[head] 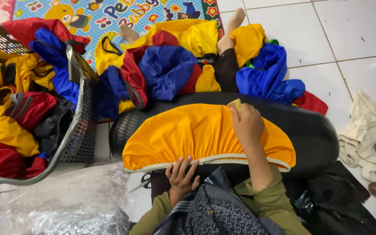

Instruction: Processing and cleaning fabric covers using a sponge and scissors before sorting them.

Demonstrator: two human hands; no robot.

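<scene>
A yellow fabric cover (pixel 196 130) with a pale elastic hem is stretched over a black rounded form (pixel 314 135) in front of me. My right hand (pixel 245 124) rests on top of the cover, fingers closed on a small yellowish piece (pixel 234 103) held at its upper edge. At the near hem, my left hand (pixel 181 174) grips the cover's lower edge from underneath, fingers curled on the fabric. Both sleeves are olive green.
A grey plastic basket (pixel 81 126) at left is full of yellow, red and blue fabric covers. More such covers (pixel 166 65) are heaped beyond the form, over my legs. Cream cloths (pixel 368 130) lie at right, clear plastic sheeting (pixel 66 200) at lower left, scissors (pixel 142 182) near my left hand.
</scene>
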